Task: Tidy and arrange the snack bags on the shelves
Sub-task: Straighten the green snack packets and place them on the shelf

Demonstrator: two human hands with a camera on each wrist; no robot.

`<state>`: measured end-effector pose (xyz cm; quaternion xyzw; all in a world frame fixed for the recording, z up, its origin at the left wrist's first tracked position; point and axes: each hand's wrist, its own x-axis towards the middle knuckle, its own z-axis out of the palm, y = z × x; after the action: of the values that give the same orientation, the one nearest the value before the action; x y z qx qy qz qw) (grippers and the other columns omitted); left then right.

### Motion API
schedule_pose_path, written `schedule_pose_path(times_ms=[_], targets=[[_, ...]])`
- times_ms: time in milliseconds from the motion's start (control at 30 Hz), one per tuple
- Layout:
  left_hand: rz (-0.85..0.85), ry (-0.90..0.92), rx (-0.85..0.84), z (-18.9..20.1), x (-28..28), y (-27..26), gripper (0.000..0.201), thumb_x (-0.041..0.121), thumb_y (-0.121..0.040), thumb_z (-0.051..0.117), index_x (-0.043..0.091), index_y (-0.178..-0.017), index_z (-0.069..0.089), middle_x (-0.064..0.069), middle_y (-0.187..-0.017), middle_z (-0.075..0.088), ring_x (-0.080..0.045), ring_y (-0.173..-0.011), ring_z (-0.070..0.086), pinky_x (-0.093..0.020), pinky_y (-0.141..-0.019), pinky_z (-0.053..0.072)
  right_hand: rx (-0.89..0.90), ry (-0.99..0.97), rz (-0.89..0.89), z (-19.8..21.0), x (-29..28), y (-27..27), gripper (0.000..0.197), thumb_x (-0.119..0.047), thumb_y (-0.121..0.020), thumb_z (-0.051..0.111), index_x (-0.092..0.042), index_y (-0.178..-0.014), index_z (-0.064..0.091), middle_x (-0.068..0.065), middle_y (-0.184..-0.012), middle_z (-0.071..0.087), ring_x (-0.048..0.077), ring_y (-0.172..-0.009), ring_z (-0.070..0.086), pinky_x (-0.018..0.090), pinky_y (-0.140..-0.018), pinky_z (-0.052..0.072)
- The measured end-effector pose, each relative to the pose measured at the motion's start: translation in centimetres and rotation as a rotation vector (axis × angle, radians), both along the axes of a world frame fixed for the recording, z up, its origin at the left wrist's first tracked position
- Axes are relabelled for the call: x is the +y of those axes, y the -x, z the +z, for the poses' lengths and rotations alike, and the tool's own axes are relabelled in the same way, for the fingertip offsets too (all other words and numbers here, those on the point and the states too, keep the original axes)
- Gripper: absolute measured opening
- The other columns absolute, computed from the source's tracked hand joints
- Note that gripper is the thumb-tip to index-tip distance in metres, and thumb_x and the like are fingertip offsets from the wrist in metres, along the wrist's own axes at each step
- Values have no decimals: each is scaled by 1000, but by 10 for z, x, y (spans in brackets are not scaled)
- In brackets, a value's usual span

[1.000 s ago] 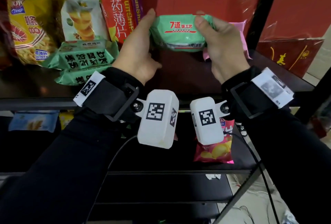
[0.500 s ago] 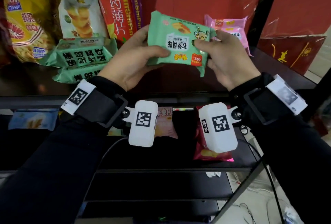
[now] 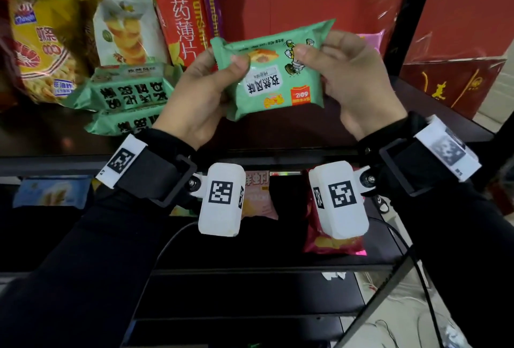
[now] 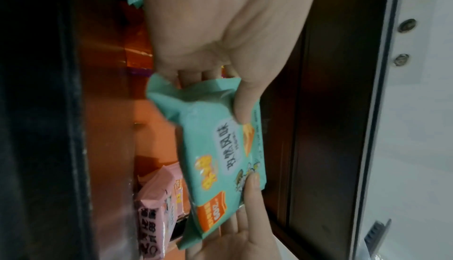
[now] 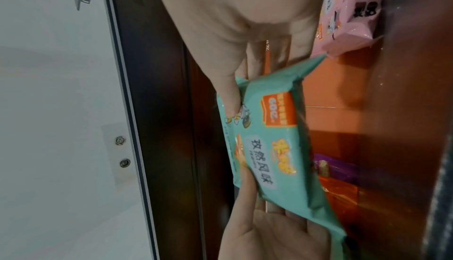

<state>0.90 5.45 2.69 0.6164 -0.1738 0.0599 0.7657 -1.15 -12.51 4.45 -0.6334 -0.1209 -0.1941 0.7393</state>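
Observation:
Both hands hold one green snack bag (image 3: 274,74) in the air above the front of the upper shelf (image 3: 278,133), its printed face toward me and upside down. My left hand (image 3: 207,89) grips its left end, thumb on the front, fingers behind. My right hand (image 3: 345,75) pinches its right end the same way. The same green bag (image 4: 220,159) fills the left wrist view, and the green bag (image 5: 272,148) shows in the right wrist view. Two matching green bags (image 3: 130,94) lie stacked on the shelf to the left. A pink bag (image 3: 370,40) sits behind my right hand.
Tall bags lean on the red back wall: a yellow one (image 3: 39,39), a pale one (image 3: 125,30), a red one (image 3: 180,8). A black upright post (image 3: 403,14) stands right of the shelf. The lower shelf holds a blue bag (image 3: 52,194) and a red chip bag (image 3: 333,242).
The green bag came off the shelf, was turned from edge-on to face me, and has tilted and moved slightly toward me. Both hands kept hold of it.

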Motion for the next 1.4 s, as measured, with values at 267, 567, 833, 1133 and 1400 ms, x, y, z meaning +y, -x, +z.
schedule_pose_path(times_ms=[267,567,833,1133,1400], targets=[[349,-980,-507,37,-6,10,74,28,-75,79,21,-140,44,8,-135,50,-10,-127,46,-18,-103,34,-229,585,-59,28,4,8,52,-7,-76,76,-8,-124,59,-6,-112,63,4,-104,58,20,-97,46],[-26,395,82,21,-20,-4,48,-9,-87,57,-1,-133,47,-18,-123,63,-28,-102,66,-46,-85,56,246,-25,-19,-2,9,2,25,-25,-90,64,-17,-113,56,-8,-106,61,0,-95,58,31,-88,45],[-34,388,65,-6,-33,7,43,4,-91,59,6,-133,49,-12,-127,63,-24,-114,63,-42,-91,55,250,-87,156,0,7,-7,6,-12,-88,65,-14,-93,63,3,-98,71,15,-91,69,30,-86,56],[343,-727,-290,-30,5,11,30,18,-89,66,16,-117,59,5,-105,64,-1,-98,58,-4,-86,39,81,-32,-59,48,-17,-72,26,1,-83,68,4,-108,63,19,-104,70,31,-91,72,44,-77,59],[513,-920,-352,-41,11,15,9,22,-91,61,24,-95,69,14,-86,64,-5,-86,61,-16,-73,42,327,534,-277,25,0,-156,48,-30,-89,64,-7,-130,54,12,-130,59,26,-117,59,37,-99,49]])
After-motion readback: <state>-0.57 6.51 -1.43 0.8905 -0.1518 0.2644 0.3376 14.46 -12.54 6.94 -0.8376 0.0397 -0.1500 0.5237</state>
